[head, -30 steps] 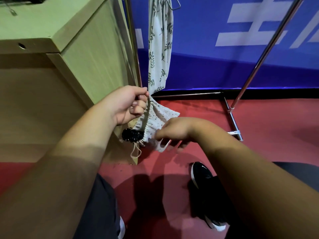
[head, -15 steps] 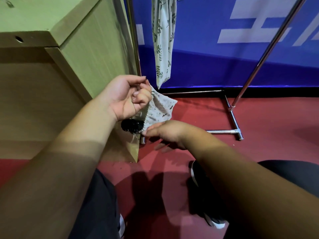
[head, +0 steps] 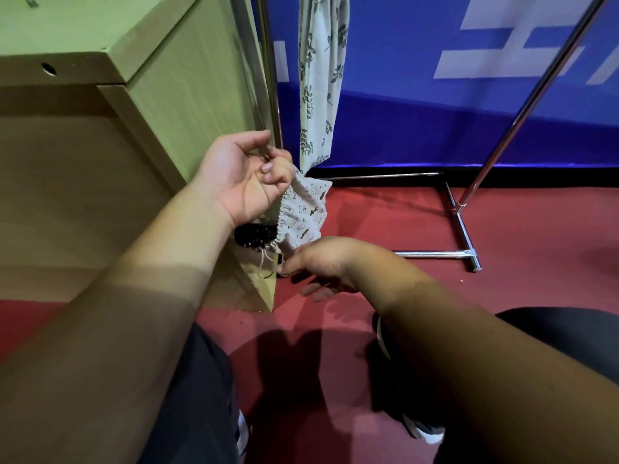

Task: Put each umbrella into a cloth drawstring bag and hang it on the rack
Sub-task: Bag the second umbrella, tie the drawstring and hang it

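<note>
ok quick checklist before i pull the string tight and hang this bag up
1. Umbrella fully inside the bag: not ok, its black end sticks out of the gathered mouth.
2. Left hand gripping the bag's top edge: ok.
3. Right hand on the string: cannot tell, fingertips sit near the loose loop but the grip is hidden.
4. Bag mouth closed: not ok, gathered but open around the umbrella.
5. Rack within view to hang on: ok, one filled bag hangs there; the top rail is out of frame.
</note>
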### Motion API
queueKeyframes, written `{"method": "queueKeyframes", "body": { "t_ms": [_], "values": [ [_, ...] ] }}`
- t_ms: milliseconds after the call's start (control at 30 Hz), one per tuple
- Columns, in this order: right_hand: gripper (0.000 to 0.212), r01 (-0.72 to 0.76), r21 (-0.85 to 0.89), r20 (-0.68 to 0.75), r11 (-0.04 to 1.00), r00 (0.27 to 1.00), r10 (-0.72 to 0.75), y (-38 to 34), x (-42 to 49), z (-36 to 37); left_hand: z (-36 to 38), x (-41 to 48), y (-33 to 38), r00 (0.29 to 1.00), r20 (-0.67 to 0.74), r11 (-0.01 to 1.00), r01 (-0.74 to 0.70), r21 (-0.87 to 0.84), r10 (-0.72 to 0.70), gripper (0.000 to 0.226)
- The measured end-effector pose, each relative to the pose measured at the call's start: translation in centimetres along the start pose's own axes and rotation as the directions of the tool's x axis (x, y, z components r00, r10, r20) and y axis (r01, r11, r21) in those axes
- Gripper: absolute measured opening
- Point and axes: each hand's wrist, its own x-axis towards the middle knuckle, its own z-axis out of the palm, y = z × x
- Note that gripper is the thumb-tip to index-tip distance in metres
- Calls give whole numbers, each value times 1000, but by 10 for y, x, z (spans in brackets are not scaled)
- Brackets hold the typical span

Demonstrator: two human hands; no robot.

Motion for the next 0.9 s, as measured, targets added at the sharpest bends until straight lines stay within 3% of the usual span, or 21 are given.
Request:
{"method": "queueKeyframes", "body": {
  "t_ms": [100,233,367,500,567,633,667,733,800,900],
  "values": [
    [43,-64,-4,53,998,997,64,0,2,5,-1,1,0,1000,4,1000,-1,4,1,20],
    [15,-112,86,89,990,991,105,0,7,13,-5,1,4,1000,-9,1000,-6,13,6,19],
    [27,-148,84,-3,985,989,149,-5,5,8,-10,-1,10,997,-74,995,-18,101,26,21],
    [36,-171,64,-130,983,975,178,-9,-8,-4,-16,-1,13,974,-209,931,-3,364,85,19],
    [36,-103,119,-198,988,972,125,-7,-17,-12,-20,-1,14,958,-269,871,45,489,101,18],
    [28,61,254,-351,965,936,34,-7,-21,-21,-24,1,12,941,-322,819,102,564,105,22],
    [25,169,299,-448,939,894,-19,-9,-22,-26,-25,1,11,932,-345,793,125,596,113,24],
    [27,344,225,-612,912,778,-143,-14,-25,-36,-28,4,7,915,-374,742,146,655,150,23],
    [31,440,139,-662,887,707,-247,-18,-32,-44,-27,4,6,911,-366,719,124,684,191,21],
    [25,539,235,-612,809,729,-308,-25,-44,-51,-23,2,7,918,-322,698,74,712,231,19]
  ]
}}
